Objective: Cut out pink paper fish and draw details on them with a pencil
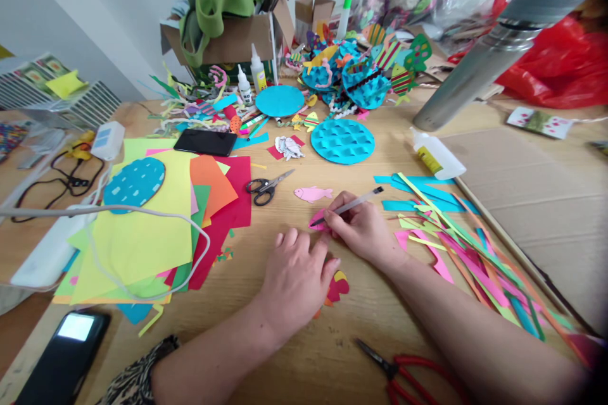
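Observation:
My right hand (pixel 368 231) grips a pen (pixel 354 202) with a greyish barrel, its tip on a small pink paper piece (pixel 316 220). Lying palm down on the table, my left hand (pixel 294 272) has its fingers stretched out, the forefinger reaching to the edge of that piece. Just beyond is a pink paper fish (pixel 313 193) with an eye and lines drawn on it. Black-handled scissors (pixel 266 188) rest to the left of the fish. Small red and yellow paper cutouts (pixel 338 286) lie beside my left thumb, partly covered by it.
Coloured paper sheets (pixel 147 240) and a phone (pixel 205 142) are on the left. Paper strips (pixel 468 247), a glue bottle (pixel 437 155) and cardboard (pixel 536 202) lie right. Red-handled scissors (pixel 399 370) sit near me. A steel flask (pixel 479 63) stands behind blue discs (pixel 342 141).

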A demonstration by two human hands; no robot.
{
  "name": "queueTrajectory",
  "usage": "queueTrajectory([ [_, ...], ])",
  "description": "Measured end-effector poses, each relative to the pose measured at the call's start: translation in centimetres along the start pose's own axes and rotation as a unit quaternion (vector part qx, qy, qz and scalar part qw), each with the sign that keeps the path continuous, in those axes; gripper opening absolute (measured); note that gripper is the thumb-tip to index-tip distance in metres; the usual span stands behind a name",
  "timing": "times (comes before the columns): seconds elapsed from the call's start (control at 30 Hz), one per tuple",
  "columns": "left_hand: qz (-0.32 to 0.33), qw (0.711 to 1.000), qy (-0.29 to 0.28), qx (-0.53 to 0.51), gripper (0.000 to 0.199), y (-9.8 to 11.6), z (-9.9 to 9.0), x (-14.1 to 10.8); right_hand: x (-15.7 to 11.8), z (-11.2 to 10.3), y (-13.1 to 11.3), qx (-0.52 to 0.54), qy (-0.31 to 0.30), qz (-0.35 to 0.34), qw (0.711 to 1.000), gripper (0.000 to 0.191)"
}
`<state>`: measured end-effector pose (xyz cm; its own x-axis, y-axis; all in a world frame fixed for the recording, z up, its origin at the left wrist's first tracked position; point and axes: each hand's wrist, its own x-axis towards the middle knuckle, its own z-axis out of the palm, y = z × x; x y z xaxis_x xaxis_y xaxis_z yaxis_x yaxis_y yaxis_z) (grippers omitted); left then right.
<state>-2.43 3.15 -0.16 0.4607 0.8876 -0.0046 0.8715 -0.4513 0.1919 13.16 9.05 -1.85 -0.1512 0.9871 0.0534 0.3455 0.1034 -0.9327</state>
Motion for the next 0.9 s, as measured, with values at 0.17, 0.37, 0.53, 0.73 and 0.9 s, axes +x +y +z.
queueTrajectory([
  [0.17,0.001,1.0,0.001,0.0,0.031,-0.01,0.01,0.05,0.0,0.03,-0.08,-0.004,0.007,0.001,1.0,0.011],
  [0.37,0.001,1.0,-0.002,-0.002,0.03,0.07,-0.13,0.04,-0.07,-0.02,-0.07,-0.003,-0.006,0.015,1.0,0.012],
  [0.53,0.001,1.0,-0.004,-0.002,0.03,0.05,-0.25,0.08,-0.12,0.0,-0.26,0.011,-0.012,0.025,1.0,0.011],
  [0.73,-0.001,1.0,-0.008,-0.001,0.03,0.05,-0.16,0.02,-0.09,0.01,-0.34,0.015,-0.017,0.025,0.999,0.01],
  [0.9,0.0,1.0,-0.007,-0.002,0.031,0.06,-0.17,0.05,-0.05,0.03,-0.38,0.017,-0.016,0.026,0.999,0.011],
])
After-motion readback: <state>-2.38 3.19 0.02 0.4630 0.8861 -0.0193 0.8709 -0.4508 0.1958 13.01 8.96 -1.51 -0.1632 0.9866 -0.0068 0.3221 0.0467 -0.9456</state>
